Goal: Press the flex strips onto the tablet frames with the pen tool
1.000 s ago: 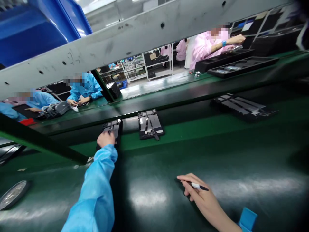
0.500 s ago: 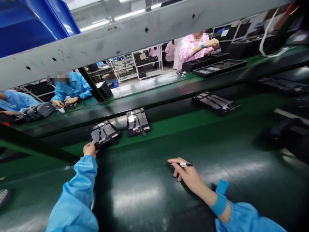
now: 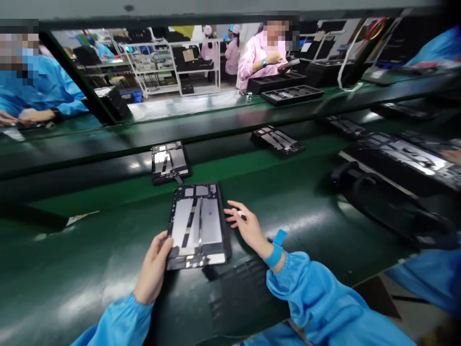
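While the left hand grips the near left corner of an open-backed tablet, thumb on top and the other fingers hidden underneath, the tablet lies flat on the dark green table right in front of the person, long side running away from them. Its bare inside faces up: grey metal plates, a dark strip down the middle and small boards at both ends.

The right hand rests on the table just beside the tablet's right edge. Its fingers are loosely curled around a thin pen with a white band. Whether the fingertips touch the tablet I cannot tell. A blue wrist strap sits above the blue sleeve.

Farther out, on the green conveyor belt, a second tablet lies just past the held one, and a third tablet sits well apart to the right. A black fixture stands at the right. Across the line, a person in pink works over black trays, and a person in blue sits at the far left.
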